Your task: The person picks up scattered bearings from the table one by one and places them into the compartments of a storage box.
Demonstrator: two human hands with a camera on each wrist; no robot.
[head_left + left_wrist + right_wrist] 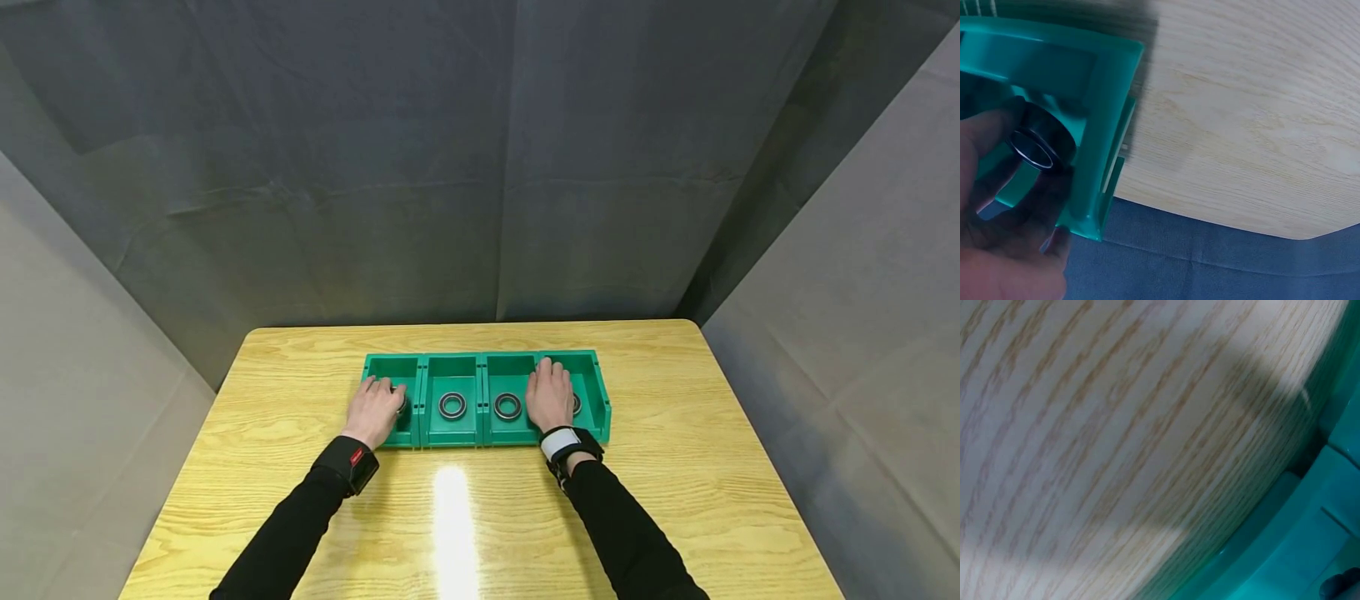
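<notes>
In the leftmost compartment of the green bin row (420,442), my left hand (375,410) pinches a dark ring bearing (1055,136) between thumb and fingers. The bearing is tilted in the left wrist view, close to the bin's end wall. My right hand (551,395) lies over the divider beside the rightmost compartment, fingers pointing to the far side. Just right of it, another bearing (577,404) shows, partly covered by the hand. Only a dark fingertip (1340,585) enters the corner of the right wrist view; the undersides of those fingers are hidden.
Two more bearings lie flat in the middle compartments, one on the left (452,417) and one on the right (507,417). The bins stand on a wooden table (262,467). Dark cloth (390,167) hangs behind it, with pale cloth panels at both sides.
</notes>
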